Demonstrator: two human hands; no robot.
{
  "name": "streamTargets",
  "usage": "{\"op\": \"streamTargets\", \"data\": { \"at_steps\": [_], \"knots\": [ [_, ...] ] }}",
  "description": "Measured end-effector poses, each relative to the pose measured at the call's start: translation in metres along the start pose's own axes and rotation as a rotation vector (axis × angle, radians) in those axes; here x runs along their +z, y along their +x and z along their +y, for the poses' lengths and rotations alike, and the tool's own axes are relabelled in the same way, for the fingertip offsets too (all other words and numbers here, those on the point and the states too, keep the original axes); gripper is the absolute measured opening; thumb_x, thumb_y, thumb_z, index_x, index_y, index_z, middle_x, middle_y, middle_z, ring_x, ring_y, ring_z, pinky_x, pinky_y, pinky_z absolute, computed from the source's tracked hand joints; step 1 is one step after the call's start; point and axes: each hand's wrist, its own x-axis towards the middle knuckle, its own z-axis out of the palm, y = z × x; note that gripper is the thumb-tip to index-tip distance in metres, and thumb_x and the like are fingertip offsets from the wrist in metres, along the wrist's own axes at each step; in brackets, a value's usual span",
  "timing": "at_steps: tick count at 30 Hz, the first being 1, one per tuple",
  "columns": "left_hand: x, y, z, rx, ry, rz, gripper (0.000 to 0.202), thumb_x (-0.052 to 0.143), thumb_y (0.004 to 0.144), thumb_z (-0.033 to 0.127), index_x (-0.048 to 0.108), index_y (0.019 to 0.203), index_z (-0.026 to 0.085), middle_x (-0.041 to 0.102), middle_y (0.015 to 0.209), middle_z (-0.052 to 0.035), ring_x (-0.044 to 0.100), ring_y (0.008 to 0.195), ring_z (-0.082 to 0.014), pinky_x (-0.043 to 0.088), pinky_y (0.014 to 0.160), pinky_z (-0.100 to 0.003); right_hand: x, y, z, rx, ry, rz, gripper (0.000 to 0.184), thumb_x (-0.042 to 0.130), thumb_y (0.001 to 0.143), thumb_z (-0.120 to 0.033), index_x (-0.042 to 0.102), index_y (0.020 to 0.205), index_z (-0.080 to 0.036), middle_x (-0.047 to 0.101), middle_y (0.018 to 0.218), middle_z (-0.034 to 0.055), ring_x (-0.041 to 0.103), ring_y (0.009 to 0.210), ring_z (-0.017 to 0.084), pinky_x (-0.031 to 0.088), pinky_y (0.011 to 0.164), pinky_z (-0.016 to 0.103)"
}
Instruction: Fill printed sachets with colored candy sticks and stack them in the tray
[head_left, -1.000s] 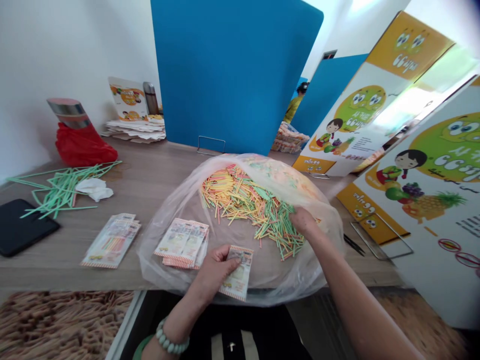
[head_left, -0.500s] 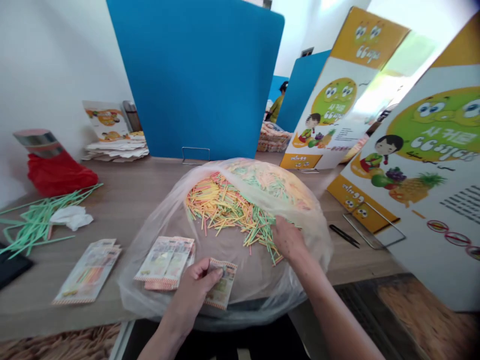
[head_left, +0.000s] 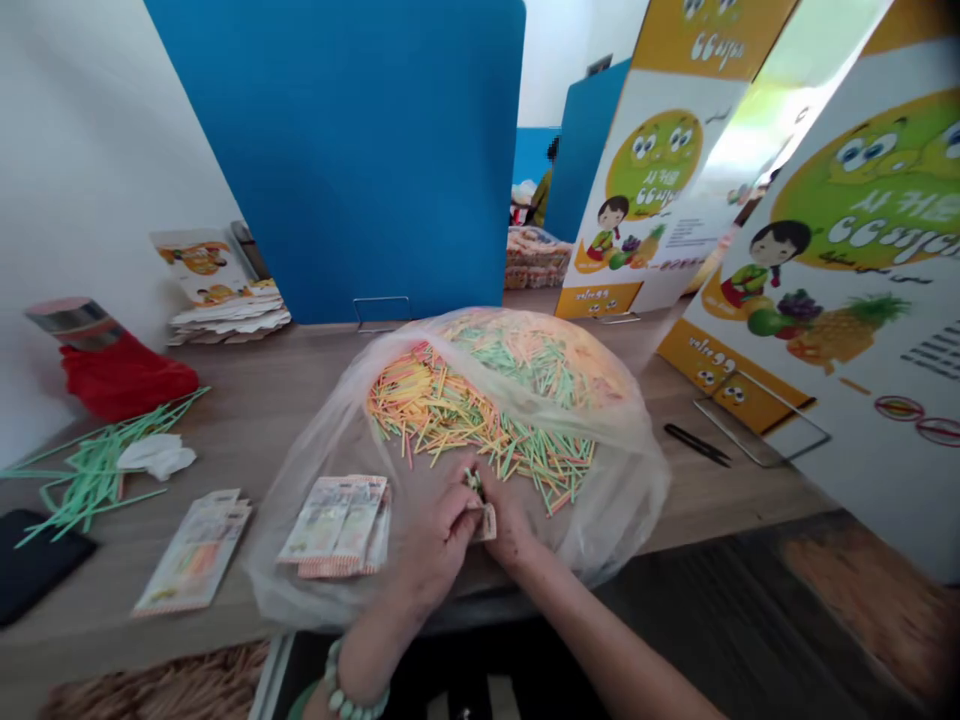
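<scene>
My left hand (head_left: 435, 540) and my right hand (head_left: 506, 520) meet at the near edge of a clear plastic bag (head_left: 630, 500) spread on the wooden table (head_left: 300, 390). Together they pinch a small printed packet (head_left: 486, 518), and a few thin sticks (head_left: 472, 480) poke out between the fingers. Just beyond the hands lies a pile of several coloured sticks (head_left: 465, 415), yellow, orange and green. A stack of empty printed packets (head_left: 341, 512) rests on the bag to the left of my left hand.
Filled packets (head_left: 195, 550) lie further left, beside green straws (head_left: 90, 470), white tissue (head_left: 156, 455), a red bag (head_left: 124, 380) and a black tablet (head_left: 34, 565). A blue divider (head_left: 360, 150) stands behind. Printed cartons (head_left: 847, 250) lean at right, near black tweezers (head_left: 697, 445).
My right hand has left the stick pile and come back to the packet with a few sticks. My left hand has lifted the packet toward it. The camera has swung left and down.
</scene>
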Motion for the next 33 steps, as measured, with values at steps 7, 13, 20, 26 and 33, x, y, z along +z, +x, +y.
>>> {"op": "streamTargets", "data": {
  "at_steps": [7,13,20,26,33],
  "knots": [
    [-0.007,0.002,-0.007,0.145,0.232,0.113,0.019,0.052,0.092,0.022,0.067,0.080,0.022,0.072,0.112,-0.0096,0.062,0.109,-0.0249,0.044,0.099,-0.041,0.001,-0.001,0.001,0.078,-0.210,-0.051,0.021,0.045,0.089,-0.023,0.060,0.103,-0.020,0.069,0.092,0.0077,0.064,0.086,0.022,0.050,0.081,0.032],
    [-0.007,-0.001,-0.005,0.069,0.106,0.194,0.013,0.055,0.089,0.022,0.067,0.083,0.022,0.070,0.119,-0.0102,0.063,0.112,-0.0241,0.046,0.099,-0.039,0.002,-0.001,0.001,0.019,-0.216,-0.058,0.023,0.039,0.091,-0.020,0.061,0.097,-0.021,0.070,0.090,0.0071,0.063,0.081,0.020,0.050,0.077,0.030],
    [0.000,-0.006,0.010,0.047,-0.052,0.012,0.015,0.054,0.088,0.019,0.067,0.081,0.021,0.055,0.145,-0.0113,0.050,0.136,-0.0267,0.036,0.113,-0.044,-0.002,-0.014,0.014,-0.009,-0.211,-0.045,0.059,0.049,0.086,-0.032,0.040,0.141,-0.015,0.061,0.130,0.0176,0.061,0.116,0.028,0.051,0.095,0.041],
    [-0.017,-0.005,-0.004,-0.244,-0.330,0.466,0.016,0.066,0.083,0.030,0.070,0.095,0.020,0.074,0.103,-0.0031,0.065,0.098,-0.0203,0.048,0.091,-0.031,-0.010,-0.011,0.002,0.193,-0.169,0.054,0.072,0.053,0.082,-0.025,0.032,0.150,-0.023,0.047,0.151,0.0089,0.046,0.138,0.023,0.040,0.111,0.040],
    [-0.018,-0.013,-0.012,-0.355,-0.465,0.345,0.024,0.067,0.076,0.025,0.065,0.099,0.020,0.070,0.084,0.0013,0.063,0.079,-0.0165,0.047,0.077,-0.027,-0.017,-0.011,-0.004,0.189,-0.068,0.022,0.043,0.051,0.082,-0.027,0.062,0.122,-0.021,0.072,0.112,0.0053,0.065,0.104,0.022,0.048,0.096,0.035]
  ]
}}
